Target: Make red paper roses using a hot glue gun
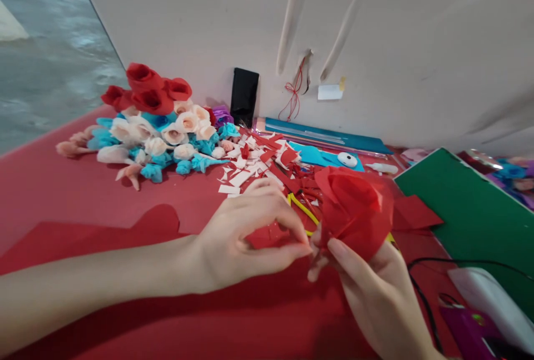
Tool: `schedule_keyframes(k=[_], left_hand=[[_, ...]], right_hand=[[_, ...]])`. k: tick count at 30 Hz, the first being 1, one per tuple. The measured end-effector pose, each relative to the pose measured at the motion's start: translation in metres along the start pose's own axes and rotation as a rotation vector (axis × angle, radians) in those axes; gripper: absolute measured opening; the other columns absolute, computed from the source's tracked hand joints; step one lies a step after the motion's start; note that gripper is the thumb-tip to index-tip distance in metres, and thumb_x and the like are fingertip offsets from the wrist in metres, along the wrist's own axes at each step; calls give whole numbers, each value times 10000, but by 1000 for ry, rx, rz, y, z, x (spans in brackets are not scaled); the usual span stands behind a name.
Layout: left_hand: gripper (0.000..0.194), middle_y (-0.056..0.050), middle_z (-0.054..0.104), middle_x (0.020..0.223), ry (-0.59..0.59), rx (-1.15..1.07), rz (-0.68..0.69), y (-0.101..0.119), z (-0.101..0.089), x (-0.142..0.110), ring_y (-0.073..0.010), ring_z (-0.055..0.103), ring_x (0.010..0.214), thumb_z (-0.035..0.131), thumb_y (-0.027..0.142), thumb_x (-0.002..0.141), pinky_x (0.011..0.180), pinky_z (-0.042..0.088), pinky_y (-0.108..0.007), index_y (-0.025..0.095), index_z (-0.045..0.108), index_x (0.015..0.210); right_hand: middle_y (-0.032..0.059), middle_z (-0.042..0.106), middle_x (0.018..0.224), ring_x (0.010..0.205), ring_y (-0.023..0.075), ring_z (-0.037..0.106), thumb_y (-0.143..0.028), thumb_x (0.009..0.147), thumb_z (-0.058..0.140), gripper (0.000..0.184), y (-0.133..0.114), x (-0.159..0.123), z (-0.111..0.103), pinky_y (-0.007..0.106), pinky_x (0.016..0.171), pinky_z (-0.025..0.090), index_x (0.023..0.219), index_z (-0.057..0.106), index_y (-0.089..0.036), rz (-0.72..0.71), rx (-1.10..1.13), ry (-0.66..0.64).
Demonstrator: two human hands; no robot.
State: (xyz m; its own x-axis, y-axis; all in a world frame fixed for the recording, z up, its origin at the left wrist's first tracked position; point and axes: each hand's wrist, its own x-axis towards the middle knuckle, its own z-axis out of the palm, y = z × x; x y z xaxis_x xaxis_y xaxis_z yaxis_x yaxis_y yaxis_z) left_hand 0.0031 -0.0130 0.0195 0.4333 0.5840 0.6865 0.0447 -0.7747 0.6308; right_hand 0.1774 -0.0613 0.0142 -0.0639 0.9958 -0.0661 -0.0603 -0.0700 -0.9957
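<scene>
A red paper rose (354, 210) is gripped at its base by my right hand (371, 287), thumb in front and fingers behind. Its layered petals open upward. Just left of the base, my left hand (258, 232) pinches thumb and forefinger together; anything between those fingertips is too small to make out. Behind the hands lie red and white paper scraps (250, 159). Yellow-handled scissors (302, 210) show partly between the hands. Red paper sheets (104, 243) lie on the red table (208, 326) under my left forearm.
At the back left is a pile of white, blue and red paper flowers (162, 132). A black phone (245, 95) leans against the wall. On the right are a green board (471, 210), a black cable (425, 293) and a purple item (467, 326).
</scene>
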Motion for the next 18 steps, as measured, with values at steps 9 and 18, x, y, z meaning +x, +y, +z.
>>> schedule_keyframes(k=[9, 18], left_hand=[[127, 30, 651, 657, -32, 54, 4, -1, -2, -1, -82, 577, 612, 684, 128, 703, 832, 436, -311, 162, 563, 724], [101, 4, 628, 629, 19, 39, -4, -5, 1, -1, -104, 567, 601, 663, 131, 715, 696, 478, -306, 147, 564, 702]], right_hand=[[-8, 651, 616, 615, 138, 620, -290, 794, 593, 128, 0, 1, -3, 216, 627, 498, 697, 637, -219, -11, 1, 10], [-6, 660, 675, 579, 113, 608, -275, 795, 597, 117, -6, 6, -6, 180, 576, 491, 709, 645, -212, -73, -21, 41]])
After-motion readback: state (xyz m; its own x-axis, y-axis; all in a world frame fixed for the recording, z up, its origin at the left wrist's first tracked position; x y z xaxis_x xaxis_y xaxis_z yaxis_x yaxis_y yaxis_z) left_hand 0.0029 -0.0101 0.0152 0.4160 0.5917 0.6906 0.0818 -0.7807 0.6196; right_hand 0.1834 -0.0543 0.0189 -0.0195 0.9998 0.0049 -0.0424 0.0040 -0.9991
